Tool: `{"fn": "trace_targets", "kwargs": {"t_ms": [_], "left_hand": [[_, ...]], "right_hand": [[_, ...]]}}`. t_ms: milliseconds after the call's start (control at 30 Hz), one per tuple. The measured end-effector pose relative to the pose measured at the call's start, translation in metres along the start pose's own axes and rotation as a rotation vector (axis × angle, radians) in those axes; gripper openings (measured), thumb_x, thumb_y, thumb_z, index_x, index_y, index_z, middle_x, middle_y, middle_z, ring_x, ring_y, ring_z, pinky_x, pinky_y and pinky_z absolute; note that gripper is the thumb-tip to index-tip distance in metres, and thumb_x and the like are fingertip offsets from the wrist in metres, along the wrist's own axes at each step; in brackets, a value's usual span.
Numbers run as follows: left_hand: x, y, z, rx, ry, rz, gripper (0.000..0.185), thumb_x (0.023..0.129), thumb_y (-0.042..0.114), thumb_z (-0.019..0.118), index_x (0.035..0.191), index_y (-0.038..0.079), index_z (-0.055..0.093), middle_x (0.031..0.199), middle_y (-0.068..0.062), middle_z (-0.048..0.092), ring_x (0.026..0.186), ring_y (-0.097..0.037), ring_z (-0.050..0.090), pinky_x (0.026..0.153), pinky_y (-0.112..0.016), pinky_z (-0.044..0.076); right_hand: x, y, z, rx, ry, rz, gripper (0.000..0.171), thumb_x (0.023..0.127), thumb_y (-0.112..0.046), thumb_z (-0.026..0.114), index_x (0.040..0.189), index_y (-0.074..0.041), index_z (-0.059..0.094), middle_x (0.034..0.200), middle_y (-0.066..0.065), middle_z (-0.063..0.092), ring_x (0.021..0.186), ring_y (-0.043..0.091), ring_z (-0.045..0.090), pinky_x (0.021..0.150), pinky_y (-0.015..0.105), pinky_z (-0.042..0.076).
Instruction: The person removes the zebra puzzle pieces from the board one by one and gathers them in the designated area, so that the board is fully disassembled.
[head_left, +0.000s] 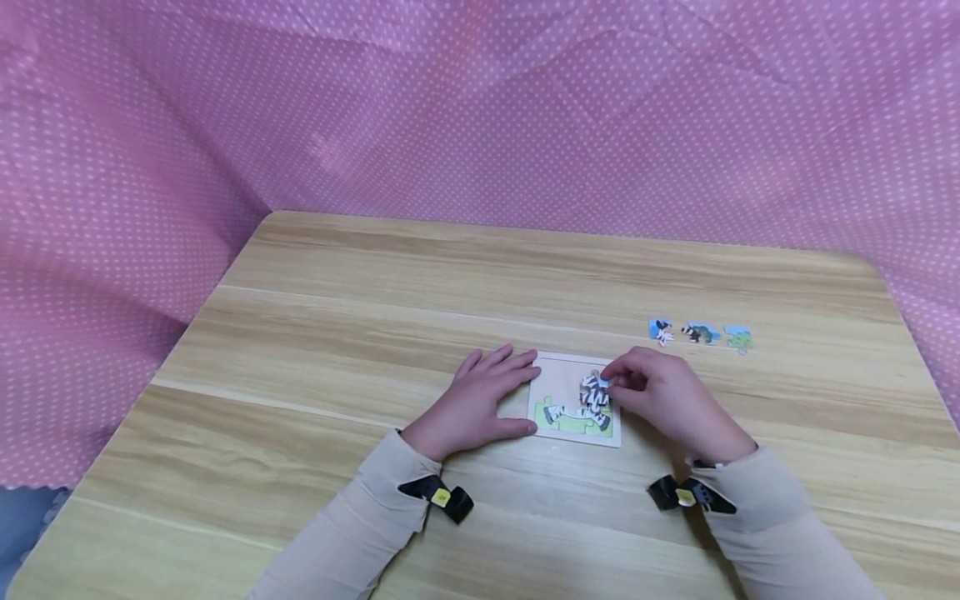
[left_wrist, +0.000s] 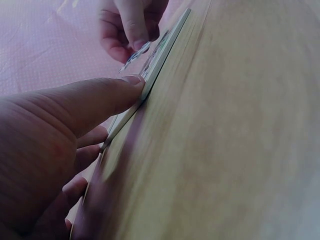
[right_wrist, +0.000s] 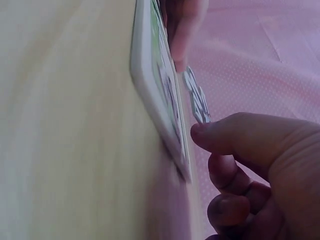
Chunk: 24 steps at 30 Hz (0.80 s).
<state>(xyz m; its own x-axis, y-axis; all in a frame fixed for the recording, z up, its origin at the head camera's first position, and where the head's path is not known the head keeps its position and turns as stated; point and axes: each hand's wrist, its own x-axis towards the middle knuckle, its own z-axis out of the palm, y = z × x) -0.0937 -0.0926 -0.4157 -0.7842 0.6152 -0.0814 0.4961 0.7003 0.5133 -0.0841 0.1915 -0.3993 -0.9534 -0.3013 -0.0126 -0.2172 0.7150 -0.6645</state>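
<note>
A small puzzle board with a pale frame lies on the table, its lower part filled with green pieces showing zebra legs. My left hand has its fingers spread, the thumb and fingertips touching the board's left edge. Between thumb and fingers, my right hand pinches a black-and-white striped puzzle piece over the board's right side. Both wrist views show that piece tilted and raised off the board.
Beyond my right hand, three loose puzzle pieces lie in a row: one with a zebra's head, a dark and blue one, and a green one. A pink dotted cloth hangs behind the wooden table.
</note>
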Motion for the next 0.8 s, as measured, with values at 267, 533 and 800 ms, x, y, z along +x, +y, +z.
{"fn": "trace_targets", "kwargs": {"t_ms": [267,533,800], "left_hand": [[0.000,0.000,0.001,0.001,0.006,0.008,0.073,0.087,0.048,0.075,0.150,0.019,0.049,0.162,0.008,0.031,0.153,-0.020,0.016,0.122,-0.051,0.003],[0.000,0.001,0.000,0.001,0.006,0.009,0.073,0.087,0.048,0.075,0.150,0.019,0.049,0.162,0.008,0.032,0.153,-0.021,0.016,0.122,-0.051,0.003],[-0.001,0.000,0.001,0.003,0.008,-0.003,0.073,0.087,0.048,0.075,0.150,0.020,0.049,0.162,0.009,0.031,0.153,-0.019,0.015,0.122,-0.049,0.001]], "right_hand": [[-0.007,0.014,-0.013,-0.023,0.051,0.001,0.015,0.087,-0.006,0.077,0.101,-0.013,0.076,0.087,-0.004,0.064,0.078,0.017,0.055,0.066,0.025,0.048],[-0.014,0.029,-0.022,-0.058,0.091,-0.012,0.015,0.086,-0.008,0.078,0.100,-0.013,0.077,0.085,-0.004,0.064,0.077,0.015,0.055,0.066,0.024,0.047],[-0.023,0.046,-0.031,-0.073,0.126,-0.002,0.016,0.085,-0.007,0.078,0.100,-0.014,0.077,0.086,-0.004,0.066,0.076,0.013,0.055,0.066,0.022,0.046]]}}
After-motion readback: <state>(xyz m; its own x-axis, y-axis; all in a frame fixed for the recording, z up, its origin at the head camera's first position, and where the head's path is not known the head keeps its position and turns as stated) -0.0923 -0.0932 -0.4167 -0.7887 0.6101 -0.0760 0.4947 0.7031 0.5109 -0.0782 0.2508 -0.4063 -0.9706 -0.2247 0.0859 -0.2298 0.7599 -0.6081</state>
